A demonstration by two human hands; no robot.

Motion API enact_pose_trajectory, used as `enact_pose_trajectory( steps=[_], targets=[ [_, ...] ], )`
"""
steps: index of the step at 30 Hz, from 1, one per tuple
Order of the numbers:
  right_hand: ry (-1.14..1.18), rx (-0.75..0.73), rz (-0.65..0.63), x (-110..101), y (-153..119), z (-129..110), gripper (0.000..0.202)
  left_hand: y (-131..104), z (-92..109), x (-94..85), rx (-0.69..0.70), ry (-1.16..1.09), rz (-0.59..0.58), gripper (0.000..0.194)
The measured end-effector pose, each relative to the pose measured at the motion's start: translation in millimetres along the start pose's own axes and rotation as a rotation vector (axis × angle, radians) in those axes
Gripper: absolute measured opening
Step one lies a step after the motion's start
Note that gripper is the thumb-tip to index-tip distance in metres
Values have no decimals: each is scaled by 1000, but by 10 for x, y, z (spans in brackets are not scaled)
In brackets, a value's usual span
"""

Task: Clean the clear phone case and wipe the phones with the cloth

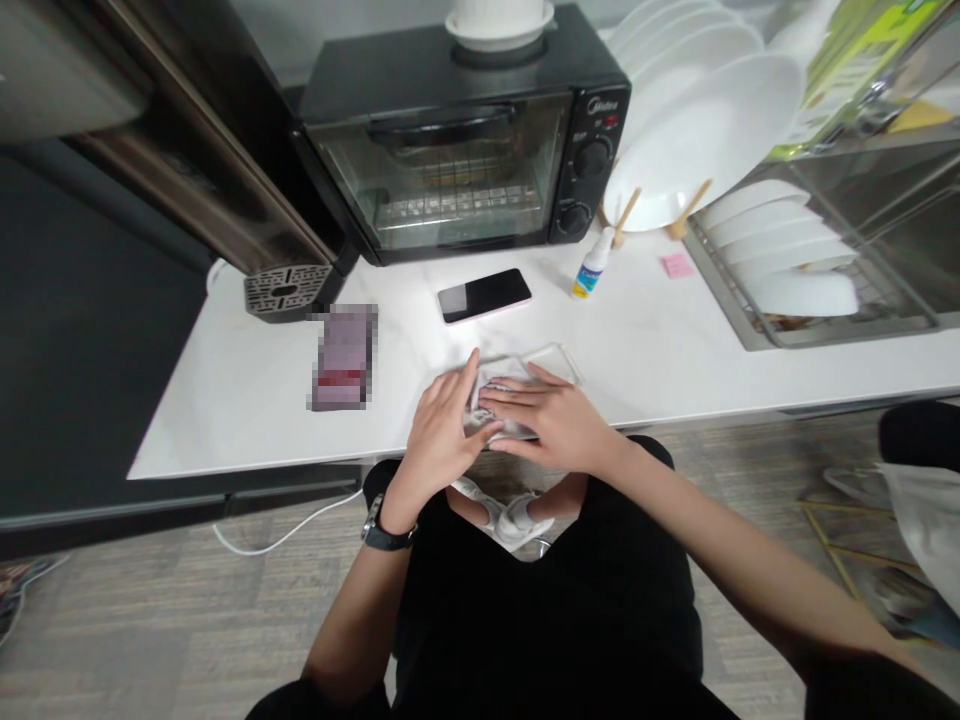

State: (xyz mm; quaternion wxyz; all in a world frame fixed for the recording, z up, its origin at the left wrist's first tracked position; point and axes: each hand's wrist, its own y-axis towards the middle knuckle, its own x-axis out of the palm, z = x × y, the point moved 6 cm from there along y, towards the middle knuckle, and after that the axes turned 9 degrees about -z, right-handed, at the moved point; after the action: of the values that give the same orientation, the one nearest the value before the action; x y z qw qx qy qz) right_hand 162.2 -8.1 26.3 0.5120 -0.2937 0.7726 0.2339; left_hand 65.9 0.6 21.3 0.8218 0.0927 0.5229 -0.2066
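Both hands rest near the front edge of the white counter (645, 370). My right hand (551, 415) lies with fingers spread on a crumpled pale cloth or tissue (487, 392). That cloth sits over a clear, flat case (559, 362), whose far corner shows past my fingers. My left hand (446, 425) is at the left side of the case, thumb and fingers apart, touching it. Beyond the hands lies a phone (485, 296), dark screen up. A small white spray bottle (592, 265) stands to its right. What lies under my palms is hidden.
A black toaster oven (465, 170) stands at the back, beside a drip tray (287, 290) on the left. A blurred purple packet (345, 360) lies left. White plates (705, 130), a pink note pad (678, 266) and a sink rack with bowls (802, 295) are at right.
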Motion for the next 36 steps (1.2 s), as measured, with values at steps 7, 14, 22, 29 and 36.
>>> enact_pose_trajectory(
  steps=[7,14,22,29,36],
  targets=[
    [-85,184,19,-200,-331,448,38,-10,2,-11,-12,-19,32,64],
    [-11,0,-82,17,-167,-8,47,0,9,5,3,-32,6,61],
    [-78,124,-25,-139,-173,412,37,-20,-16,-1,-8,-19,16,61],
    [-20,92,-49,-77,-296,154,37,7,-1,4,23,-28,26,63],
    [-36,52,1,6,-27,185,36,-3,-49,28,-2,0,31,65]
  ],
)
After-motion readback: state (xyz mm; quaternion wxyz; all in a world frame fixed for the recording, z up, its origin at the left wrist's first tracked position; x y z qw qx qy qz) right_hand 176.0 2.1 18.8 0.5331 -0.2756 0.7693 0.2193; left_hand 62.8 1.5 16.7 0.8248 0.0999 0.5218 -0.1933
